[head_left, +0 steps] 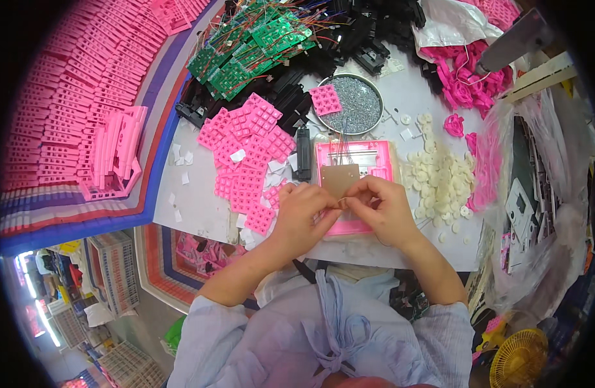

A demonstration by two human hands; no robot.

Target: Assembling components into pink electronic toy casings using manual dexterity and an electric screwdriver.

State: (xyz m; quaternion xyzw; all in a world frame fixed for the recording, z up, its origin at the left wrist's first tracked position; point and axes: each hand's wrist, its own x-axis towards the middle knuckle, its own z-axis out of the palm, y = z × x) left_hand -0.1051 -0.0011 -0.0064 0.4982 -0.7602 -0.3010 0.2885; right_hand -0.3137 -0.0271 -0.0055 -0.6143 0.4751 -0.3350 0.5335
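Both hands meet over a pink plastic housing [396, 161] that lies on the table in front of me. A plain brown board [339, 178] with thin wires at its far edge sits over the housing, just beyond my fingertips. My left hand [304, 213] is pinched closed at the near edge of this board. My right hand [383, 205] pinches at the same spot, thumb and fingers together. Whatever lies between the fingertips is too small and hidden to name.
Left lie pink button pads [249, 155] and a black part [303, 154]. Beyond stand a round tray of screws [362, 103] and green circuit boards [252, 55]. White round pieces [443, 178] lie right. A bin of pink casings [71, 97] stands far left.
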